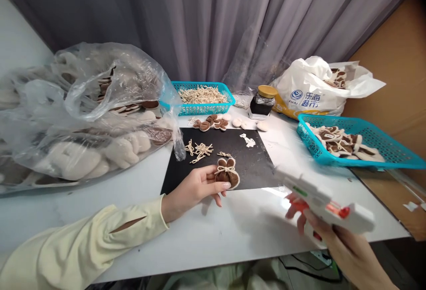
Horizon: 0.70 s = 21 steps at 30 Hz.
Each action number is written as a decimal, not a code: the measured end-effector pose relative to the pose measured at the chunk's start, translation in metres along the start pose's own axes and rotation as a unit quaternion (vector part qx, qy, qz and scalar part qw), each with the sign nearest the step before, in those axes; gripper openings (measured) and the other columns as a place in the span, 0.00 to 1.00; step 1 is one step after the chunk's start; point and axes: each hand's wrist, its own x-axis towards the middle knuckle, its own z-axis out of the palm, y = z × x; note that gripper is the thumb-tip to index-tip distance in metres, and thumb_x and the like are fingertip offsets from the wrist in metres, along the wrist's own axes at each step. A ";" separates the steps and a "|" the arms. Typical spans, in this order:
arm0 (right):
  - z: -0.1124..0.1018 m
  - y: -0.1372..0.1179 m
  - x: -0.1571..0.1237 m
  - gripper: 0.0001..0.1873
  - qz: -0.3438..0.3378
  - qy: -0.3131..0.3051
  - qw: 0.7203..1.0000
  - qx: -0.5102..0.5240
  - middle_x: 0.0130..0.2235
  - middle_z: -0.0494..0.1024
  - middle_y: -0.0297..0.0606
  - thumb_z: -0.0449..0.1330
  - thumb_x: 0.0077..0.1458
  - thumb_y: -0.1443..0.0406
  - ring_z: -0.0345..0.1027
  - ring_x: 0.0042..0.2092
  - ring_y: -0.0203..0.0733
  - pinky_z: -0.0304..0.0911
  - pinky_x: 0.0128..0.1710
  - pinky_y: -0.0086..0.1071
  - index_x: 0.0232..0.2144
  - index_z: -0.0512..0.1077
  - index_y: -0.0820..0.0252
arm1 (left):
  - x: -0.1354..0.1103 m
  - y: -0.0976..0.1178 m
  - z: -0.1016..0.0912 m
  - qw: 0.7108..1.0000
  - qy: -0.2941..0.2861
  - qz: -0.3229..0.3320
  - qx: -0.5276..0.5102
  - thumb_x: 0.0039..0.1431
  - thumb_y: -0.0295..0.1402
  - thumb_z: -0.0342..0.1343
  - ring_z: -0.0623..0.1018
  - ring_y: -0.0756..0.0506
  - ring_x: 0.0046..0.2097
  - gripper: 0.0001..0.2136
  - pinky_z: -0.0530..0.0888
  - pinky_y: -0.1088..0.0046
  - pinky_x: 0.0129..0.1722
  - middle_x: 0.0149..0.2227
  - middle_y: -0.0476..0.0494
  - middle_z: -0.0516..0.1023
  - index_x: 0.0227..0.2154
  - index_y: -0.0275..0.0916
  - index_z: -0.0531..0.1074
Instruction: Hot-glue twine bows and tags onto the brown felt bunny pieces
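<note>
The brown felt bow piece (227, 173) sits at centre frame on the black mat (253, 165), pinched by the left hand (193, 190). At lower right, the right hand (336, 241) grips a white glue gun (319, 199). Fingers are best kept off the knot and the nozzle steady.

White table (233, 232), glossy top. Black mat (253, 165) lay flat mid-table; on it were cord bows (199, 150), small paper tags (249, 141) and, at its near edge, a brown felt flower (227, 173) pinched by the left hand (193, 188). Behind the mat lay loose felt flowers (211, 123) and white felt ovals (248, 124). Far edge: teal basket of cord bits (203, 99), yellow-lidded jar (262, 101), white shopping bag (309, 88). Big clear plastic bag (83, 125) of felt pieces on the left, teal basket of finished flowers (353, 145) on the right.
</note>
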 end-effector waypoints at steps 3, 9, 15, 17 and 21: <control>0.018 -0.021 -0.013 0.12 0.045 -0.041 0.990 0.127 0.27 0.72 0.35 0.46 0.62 0.61 0.64 0.24 0.37 0.60 0.22 0.29 0.43 0.67 0.53 | 0.000 0.001 0.000 1.000 0.014 -0.013 0.007 0.48 0.33 0.61 0.71 0.51 0.27 0.12 0.73 0.76 0.24 0.28 0.47 0.71 0.35 0.32 0.72; 0.033 -0.031 -0.001 0.15 0.056 -0.061 0.977 0.196 0.27 0.70 0.38 0.48 0.61 0.59 0.62 0.27 0.39 0.61 0.28 0.33 0.30 0.70 0.59 | 0.000 0.002 0.002 1.000 0.012 -0.008 0.000 0.49 0.32 0.60 0.71 0.51 0.29 0.12 0.73 0.77 0.24 0.30 0.47 0.71 0.36 0.31 0.72; 0.034 -0.023 -0.001 0.17 0.093 -0.087 0.968 0.215 0.23 0.69 0.37 0.47 0.61 0.56 0.60 0.26 0.40 0.60 0.30 0.35 0.26 0.67 0.57 | 0.000 -0.001 0.000 1.000 0.007 -0.011 0.007 0.49 0.33 0.60 0.71 0.50 0.30 0.13 0.73 0.75 0.25 0.32 0.46 0.71 0.38 0.32 0.72; 0.036 -0.022 -0.002 0.16 0.103 -0.087 0.964 0.228 0.21 0.68 0.36 0.47 0.61 0.56 0.61 0.26 0.41 0.59 0.29 0.35 0.27 0.66 0.57 | 0.000 -0.001 0.000 1.000 0.005 -0.008 0.008 0.49 0.34 0.60 0.71 0.50 0.30 0.13 0.73 0.75 0.25 0.31 0.46 0.71 0.37 0.33 0.71; 0.036 -0.022 0.000 0.12 0.093 -0.080 0.969 0.213 0.18 0.63 0.30 0.47 0.61 0.58 0.57 0.21 0.37 0.57 0.23 0.31 0.35 0.66 0.57 | 0.001 0.002 -0.003 0.999 0.010 -0.006 0.044 0.51 0.36 0.58 0.70 0.52 0.25 0.13 0.71 0.78 0.21 0.28 0.48 0.71 0.36 0.33 0.70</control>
